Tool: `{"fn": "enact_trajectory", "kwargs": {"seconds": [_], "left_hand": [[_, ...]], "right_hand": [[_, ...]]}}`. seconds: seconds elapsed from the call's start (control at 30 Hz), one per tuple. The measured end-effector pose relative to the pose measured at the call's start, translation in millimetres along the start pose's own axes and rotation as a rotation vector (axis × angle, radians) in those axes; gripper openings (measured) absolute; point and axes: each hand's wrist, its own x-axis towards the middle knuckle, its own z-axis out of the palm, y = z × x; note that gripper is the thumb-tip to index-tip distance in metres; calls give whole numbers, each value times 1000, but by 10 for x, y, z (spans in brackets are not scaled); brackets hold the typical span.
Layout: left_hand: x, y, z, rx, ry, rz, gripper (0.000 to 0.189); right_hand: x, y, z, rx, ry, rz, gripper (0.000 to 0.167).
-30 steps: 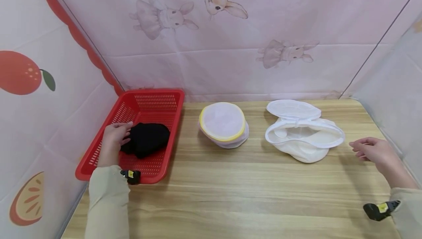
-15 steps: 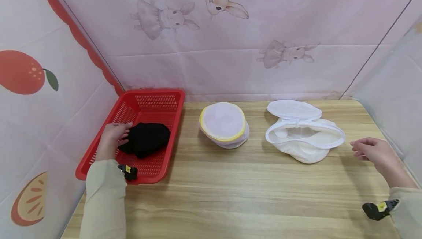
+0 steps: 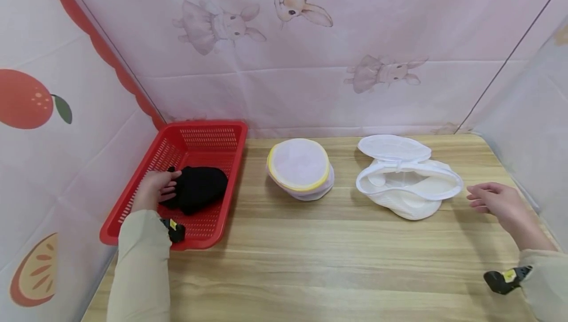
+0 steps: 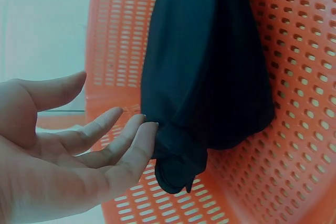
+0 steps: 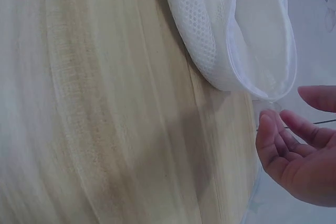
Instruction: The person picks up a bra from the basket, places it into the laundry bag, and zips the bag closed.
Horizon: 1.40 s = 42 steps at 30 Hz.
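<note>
Inside the red basket lies a bunched black cloth item (image 3: 201,189), its exact kind unclear. My left hand (image 3: 155,188) is over the basket's left part, beside that cloth. In the left wrist view its fingers are loosely bent, the thumb stands apart, and the fingertips (image 4: 149,129) are at the cloth's knotted-looking end; whether they touch is hard to tell. A white mesh laundry bag (image 3: 410,203) with its round lid (image 3: 395,147) flipped back stands on the right of the table. Just right of its rim, my right hand (image 3: 499,203) hovers with relaxed fingers, holding nothing.
The red perforated basket (image 3: 230,203) stands at the table's left. A round, pale purple mesh bag (image 3: 301,164) with yellow trim sits at the middle back of the wooden table (image 3: 310,263). Printed fabric walls (image 3: 284,100) enclose the back and sides.
The left hand shifts slightly beside the black cloth, its fingers a little lower now. The right hand barely moves, slightly left. The bags and basket stay put; the head view shifts a little.
</note>
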Motion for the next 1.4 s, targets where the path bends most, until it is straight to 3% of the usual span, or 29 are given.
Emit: {"fn": "enact_trajectory", "kwargs": {"seconds": [0.07, 0.13, 0.33, 0.47, 0.77, 0.83, 1.1, 1.4], "left_hand": [[18, -22, 21, -2, -12, -3, 59], [19, -29, 48, 11, -24, 0, 66], [-5, 2, 111, 70, -63, 44, 65], [-9, 39, 155, 103, -74, 46, 62], [8, 135, 289, 149, -126, 22, 61], [8, 152, 318, 153, -131, 21, 60], [11, 219, 461, 177, -147, 33, 60], [55, 269, 605, 249, -182, 64, 45]], "right_hand": [[78, 72, 10, 27, -16, -23, 26], [131, 113, 22, 65, -35, -35, 22], [48, -130, 126, 50, -101, -14, 24], [116, -64, 138, 64, -109, -34, 15], [220, 49, 131, 72, -85, -72, 13], [150, -43, 165, 76, -41, -40, 12], [-380, -772, 338, -83, 40, 8, 44], [-452, -897, 398, -121, 24, 41, 52]]}}
